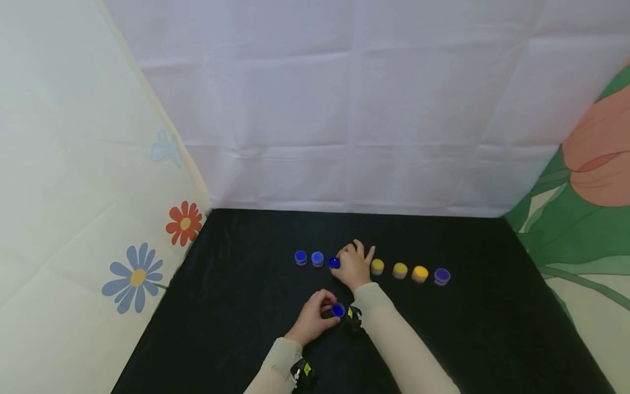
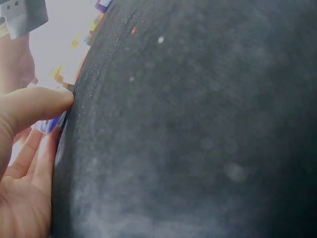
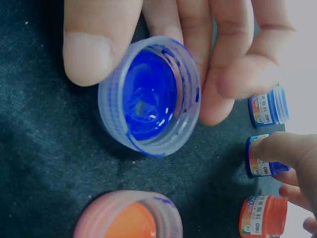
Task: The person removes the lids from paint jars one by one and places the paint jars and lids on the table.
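Observation:
In the head view my left hand [image 1: 313, 318] pinches a translucent screw lid [image 1: 338, 310], wet blue paint inside it, between thumb and fingers. The right wrist view shows this lid [image 3: 151, 94] close up, its inside turned to the camera. Farther forward, my right hand [image 1: 353, 267] grips a small blue paint jar [image 1: 334, 262] standing in a row. Its thumb presses on the label of that jar [image 3: 258, 157] in the right wrist view. Low in that view lies an orange-filled lid [image 3: 131, 223], hidden by the right arm in the head view.
Two blue jars [image 1: 309, 259] stand left of my right hand; yellow jars [image 1: 400, 270] and a purple one [image 1: 442, 276] continue the row rightward. An orange jar [image 3: 262, 216] neighbours the gripped one. A black cloth [image 1: 236, 306] covers the table, with a white curtain [image 1: 295, 137] behind.

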`<state>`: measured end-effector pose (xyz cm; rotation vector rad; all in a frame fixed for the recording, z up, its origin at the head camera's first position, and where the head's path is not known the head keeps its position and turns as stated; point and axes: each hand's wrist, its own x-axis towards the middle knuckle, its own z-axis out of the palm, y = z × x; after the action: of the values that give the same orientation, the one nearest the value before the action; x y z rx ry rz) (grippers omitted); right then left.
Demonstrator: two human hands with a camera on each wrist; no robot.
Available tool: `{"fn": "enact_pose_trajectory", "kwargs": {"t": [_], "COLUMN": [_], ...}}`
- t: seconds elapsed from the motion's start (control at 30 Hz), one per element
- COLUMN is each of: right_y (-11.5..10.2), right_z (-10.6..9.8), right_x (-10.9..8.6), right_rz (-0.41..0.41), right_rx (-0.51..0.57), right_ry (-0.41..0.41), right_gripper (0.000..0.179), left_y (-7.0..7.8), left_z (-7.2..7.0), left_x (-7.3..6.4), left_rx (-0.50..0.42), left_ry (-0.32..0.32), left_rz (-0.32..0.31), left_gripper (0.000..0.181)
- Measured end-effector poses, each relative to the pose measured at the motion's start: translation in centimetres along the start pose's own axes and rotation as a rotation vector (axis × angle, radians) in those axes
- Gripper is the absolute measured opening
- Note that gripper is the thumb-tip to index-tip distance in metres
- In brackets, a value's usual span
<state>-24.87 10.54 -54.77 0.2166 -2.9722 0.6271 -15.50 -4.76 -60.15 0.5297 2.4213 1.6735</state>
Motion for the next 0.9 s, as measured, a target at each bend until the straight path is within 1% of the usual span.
{"fn": "enact_pose_trajectory", "kwargs": {"t": [0.13, 0.23, 0.3, 0.4, 0.47, 0.53, 0.6, 0.7, 0.77, 0.9], "right_y": [0.2, 0.5, 0.6, 0.9, 1.1, 1.3, 1.3, 0.9, 0.6, 0.2], "right_z": [-0.3, -0.6, -0.9, -1.4, -1.8, -2.0, -2.3, -2.4, -2.5, -2.1], "right_x": [-0.2, -0.4, -0.5, -0.7, -0.9, -1.2, -1.6, -2.5, -3.1, -4.1], "right_rz": [-0.004, 0.0, -0.006, -0.043, -0.085, -0.137, -0.165, -0.167, -0.15, -0.152], "right_rx": [0.001, 0.012, 0.025, 0.056, 0.065, 0.065, 0.072, 0.095, 0.13, 0.198], "right_ry": [-0.004, -0.008, -0.012, -0.021, -0.021, 0.008, 0.041, 0.093, 0.101, 0.101], "right_gripper": [0.032, 0.042, 0.047, 0.05, 0.049, 0.044, 0.039, 0.031, 0.028, 0.024], "left_y": [0.4, 0.5, 0.6, 0.6, 0.5, 0.4, 0.4, 0.4, 0.5, 0.7], "left_z": [0.2, 0.3, 0.4, 0.7, 0.8, 0.9, 0.9, 0.8, 0.9, 1.1], "left_x": [0.1, 0.2, 0.2, 0.2, 0.2, 0.2, 0.1, 0.0, -0.1, -0.2], "left_rx": [0.048, 0.058, 0.066, 0.086, 0.096, 0.102, 0.102, 0.097, 0.089, 0.069], "left_ry": [-0.02, -0.025, -0.021, 0.001, 0.022, 0.039, 0.05, 0.05, 0.046, 0.047], "left_rz": [0.009, 0.006, 0.006, 0.01, 0.015, 0.019, 0.023, 0.022, 0.018, 0.007], "left_gripper": [0.037, 0.037, 0.036, 0.035, 0.034, 0.034, 0.035, 0.036, 0.036, 0.036]}}
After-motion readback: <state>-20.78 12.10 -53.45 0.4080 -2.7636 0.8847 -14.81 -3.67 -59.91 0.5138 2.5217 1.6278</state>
